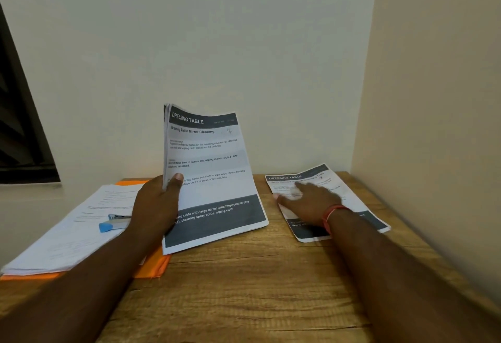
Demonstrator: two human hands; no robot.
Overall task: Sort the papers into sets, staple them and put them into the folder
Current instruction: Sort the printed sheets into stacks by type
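My left hand (158, 204) grips a stack of printed papers (208, 174) headed "Dressing Table", held tilted up above the wooden table (244, 288), thumb on the front sheet. My right hand (306, 201) lies flat with straight fingers on a single sheet (349, 193) lying at the right of the table. At the left, a pile of white papers (67, 237) rests on an orange folder (151, 266). A blue and silver stapler (113, 223) sits on top of that pile, close to my left wrist.
Walls stand close behind and to the right of the table. A dark window frame (21, 125) is at the far left. A red thread band (332, 215) circles my right wrist.
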